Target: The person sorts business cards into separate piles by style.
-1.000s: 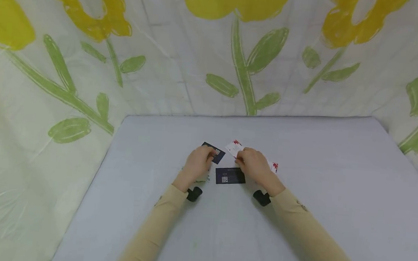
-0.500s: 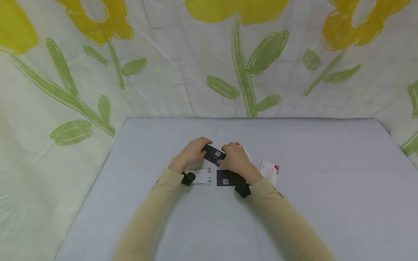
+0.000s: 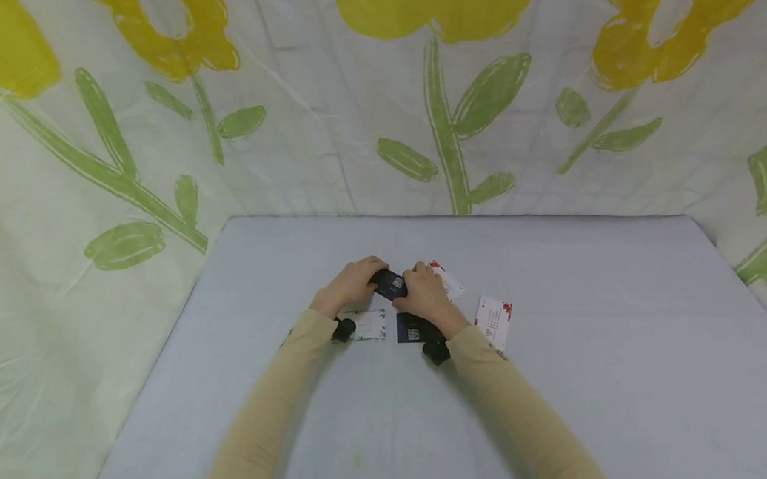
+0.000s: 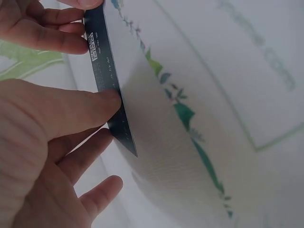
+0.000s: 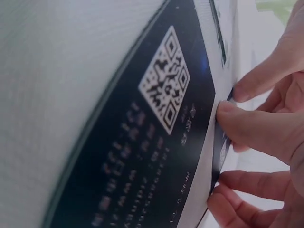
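A dark blue business card (image 3: 390, 284) with a QR code lies between the two hands, at the far side of the group of cards. My left hand (image 3: 352, 280) pinches its left end, thumb on the near face and a finger behind, as the left wrist view shows. At the other end, my right hand (image 3: 423, 293) grips it with the thumb (image 5: 232, 114) and fingers. Below the right hand, a second dark card (image 5: 164, 99) with a QR code lies on the table, partly covered in the head view. A white card with green leaves (image 3: 372, 325) lies beside the left wrist.
Behind the right hand lies a white card with red flowers (image 3: 447, 279), partly hidden. Another white-and-red card (image 3: 493, 321) is to its right. The pale cloth-covered table (image 3: 616, 345) meets a flower-printed curtain (image 3: 284, 136) at the back. Black wrist cameras (image 3: 436, 351) hang under the wrists.
My right hand has left the white-and-red card at the back and moved left onto the dark card. My left hand has shifted slightly left to that card's left end.
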Demonstrator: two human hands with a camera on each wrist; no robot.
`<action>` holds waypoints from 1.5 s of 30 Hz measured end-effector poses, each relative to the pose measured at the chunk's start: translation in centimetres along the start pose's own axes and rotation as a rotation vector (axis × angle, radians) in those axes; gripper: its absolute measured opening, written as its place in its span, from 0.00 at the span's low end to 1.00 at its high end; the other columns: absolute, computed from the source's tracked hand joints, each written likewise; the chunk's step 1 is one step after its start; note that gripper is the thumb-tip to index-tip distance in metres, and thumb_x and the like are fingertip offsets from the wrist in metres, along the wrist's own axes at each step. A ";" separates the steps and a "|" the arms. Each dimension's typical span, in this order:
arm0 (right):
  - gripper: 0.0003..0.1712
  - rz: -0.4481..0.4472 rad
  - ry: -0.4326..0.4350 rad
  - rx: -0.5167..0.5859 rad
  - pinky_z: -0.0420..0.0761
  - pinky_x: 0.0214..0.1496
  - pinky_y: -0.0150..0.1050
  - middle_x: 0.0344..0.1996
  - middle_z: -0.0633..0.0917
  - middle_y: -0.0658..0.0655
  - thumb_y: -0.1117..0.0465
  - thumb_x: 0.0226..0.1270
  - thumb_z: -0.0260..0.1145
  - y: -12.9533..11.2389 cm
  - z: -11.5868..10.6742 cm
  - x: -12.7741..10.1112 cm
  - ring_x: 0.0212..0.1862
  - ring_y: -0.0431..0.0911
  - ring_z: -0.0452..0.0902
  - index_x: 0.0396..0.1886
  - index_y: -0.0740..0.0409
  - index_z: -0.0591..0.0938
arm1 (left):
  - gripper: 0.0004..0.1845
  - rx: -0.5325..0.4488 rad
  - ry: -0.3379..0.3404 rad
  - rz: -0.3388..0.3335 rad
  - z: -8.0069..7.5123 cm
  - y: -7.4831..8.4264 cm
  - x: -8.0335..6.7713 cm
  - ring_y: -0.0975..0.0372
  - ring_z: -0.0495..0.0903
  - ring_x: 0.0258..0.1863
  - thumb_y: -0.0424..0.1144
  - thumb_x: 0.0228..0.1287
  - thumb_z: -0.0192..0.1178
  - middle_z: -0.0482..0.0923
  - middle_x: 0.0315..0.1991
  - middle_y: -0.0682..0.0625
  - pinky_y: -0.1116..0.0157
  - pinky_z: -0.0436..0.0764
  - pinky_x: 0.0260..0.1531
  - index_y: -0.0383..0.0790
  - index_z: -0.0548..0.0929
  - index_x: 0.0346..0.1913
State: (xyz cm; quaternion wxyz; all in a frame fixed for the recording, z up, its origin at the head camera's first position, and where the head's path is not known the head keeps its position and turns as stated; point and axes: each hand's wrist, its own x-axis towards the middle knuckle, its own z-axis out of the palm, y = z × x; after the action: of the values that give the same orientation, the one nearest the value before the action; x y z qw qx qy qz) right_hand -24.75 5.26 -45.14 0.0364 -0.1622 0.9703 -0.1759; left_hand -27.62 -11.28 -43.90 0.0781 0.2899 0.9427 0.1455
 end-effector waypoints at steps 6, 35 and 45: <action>0.28 0.017 -0.027 0.063 0.69 0.49 0.52 0.44 0.74 0.65 0.53 0.53 0.70 0.2 -0.1 0.4 0.46 0.55 0.70 0.50 0.66 0.77 | 0.23 -0.019 -0.002 -0.005 -0.2 -0.2 -0.4 0.49 0.70 0.58 0.27 0.62 0.55 0.69 0.59 0.40 0.53 0.66 0.58 0.32 0.70 0.62; 0.08 -0.013 0.166 0.565 0.74 0.33 0.38 0.31 0.81 0.59 0.64 0.59 0.66 2.7 -3.7 -1.7 0.30 0.48 0.76 0.36 0.64 0.79 | 0.07 -0.457 0.363 0.010 -1.2 1.5 -1.2 0.55 0.76 0.34 0.26 0.55 0.63 0.79 0.36 0.42 0.62 0.77 0.39 0.29 0.80 0.37; 0.09 0.031 0.034 0.570 0.73 0.36 0.38 0.27 0.78 0.54 0.62 0.55 0.69 5.3 -4.3 -4.8 0.34 0.47 0.74 0.33 0.62 0.79 | 0.08 -0.552 0.219 -0.018 0.0 4.1 -2.0 0.58 0.77 0.34 0.29 0.54 0.66 0.79 0.34 0.45 0.66 0.76 0.38 0.31 0.81 0.38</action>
State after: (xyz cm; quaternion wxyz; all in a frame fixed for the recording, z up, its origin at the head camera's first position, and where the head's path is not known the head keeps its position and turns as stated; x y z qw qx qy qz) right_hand -22.39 12.93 -42.95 0.0670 -0.1276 0.8845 -0.4436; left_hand -23.88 -9.20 -42.43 0.0530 0.2320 0.8728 0.4262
